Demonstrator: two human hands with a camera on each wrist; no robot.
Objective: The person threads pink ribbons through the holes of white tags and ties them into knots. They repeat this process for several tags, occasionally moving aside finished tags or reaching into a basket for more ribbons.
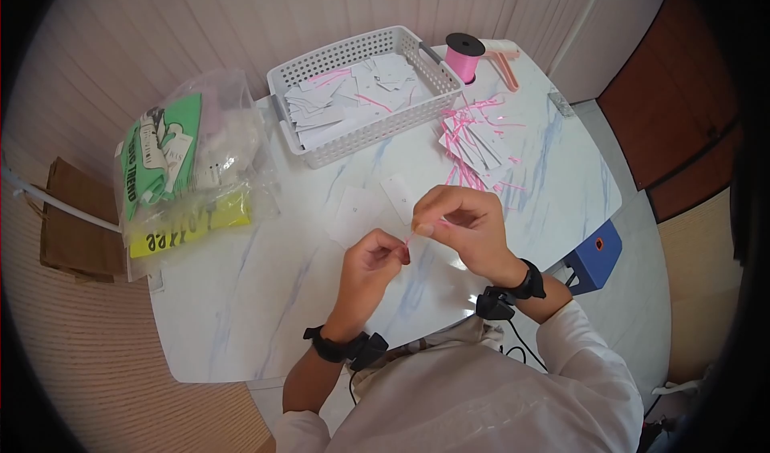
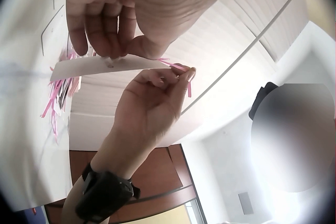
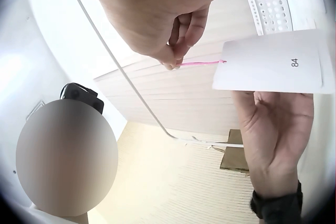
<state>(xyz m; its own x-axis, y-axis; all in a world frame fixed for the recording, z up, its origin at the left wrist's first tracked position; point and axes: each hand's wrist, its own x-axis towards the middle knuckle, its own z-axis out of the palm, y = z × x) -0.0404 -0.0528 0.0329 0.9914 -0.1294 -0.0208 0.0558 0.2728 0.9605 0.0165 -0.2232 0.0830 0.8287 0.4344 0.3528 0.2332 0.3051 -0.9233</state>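
Note:
A white card (image 3: pixel 273 64) printed "84" has a pink ribbon (image 3: pixel 202 64) through a hole near one end. My left hand (image 1: pixel 370 267) holds the card between thumb and fingers, which its wrist view shows edge-on. Close beside it, my right hand (image 1: pixel 469 227) pinches the ribbon between thumb and fingertips, pulled out straight from the card. A short end of ribbon hangs past the right fingertips in the left wrist view. Both hands are over the marbled table (image 1: pixel 241 325). Just beyond them lie loose white cards (image 1: pixel 355 210).
A white perforated basket (image 1: pixel 321 158) with cards and ribbon pieces stands at the back. To its right are a pink ribbon spool (image 1: pixel 464 58) and a pile of ribboned cards (image 1: pixel 480 148). Plastic packages (image 1: pixel 192 156) sit on the left. A pink-handled tool (image 1: pixel 505 68) lies back right.

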